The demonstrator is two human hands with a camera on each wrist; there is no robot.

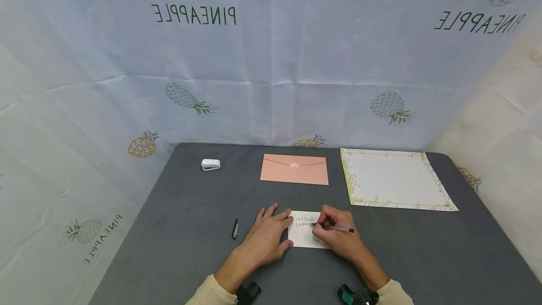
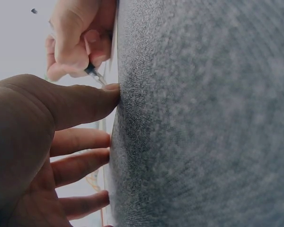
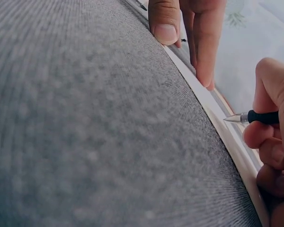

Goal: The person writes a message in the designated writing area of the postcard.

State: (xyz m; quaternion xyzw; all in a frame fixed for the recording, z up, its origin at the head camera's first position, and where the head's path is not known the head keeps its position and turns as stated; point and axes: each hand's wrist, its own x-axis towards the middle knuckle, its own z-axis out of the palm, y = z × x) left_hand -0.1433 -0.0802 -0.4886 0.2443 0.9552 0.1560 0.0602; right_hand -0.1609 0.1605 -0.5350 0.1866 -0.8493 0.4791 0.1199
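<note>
A small white card with lines of handwriting lies on the dark table, its right part hidden by my right hand. That hand pinches a pen, whose tip is at the writing in the head view. The right wrist view shows the metal tip and dark grip of the pen close to the card. My left hand rests with spread fingers at the card's left edge, thumb and fingertips touching it. A black pen cap lies left of my left hand.
A pink envelope lies flat behind the card. To its right is a large sheet with a floral border. A white stapler stands at the back left of the grey tabletop. A pineapple-print curtain hangs behind the table.
</note>
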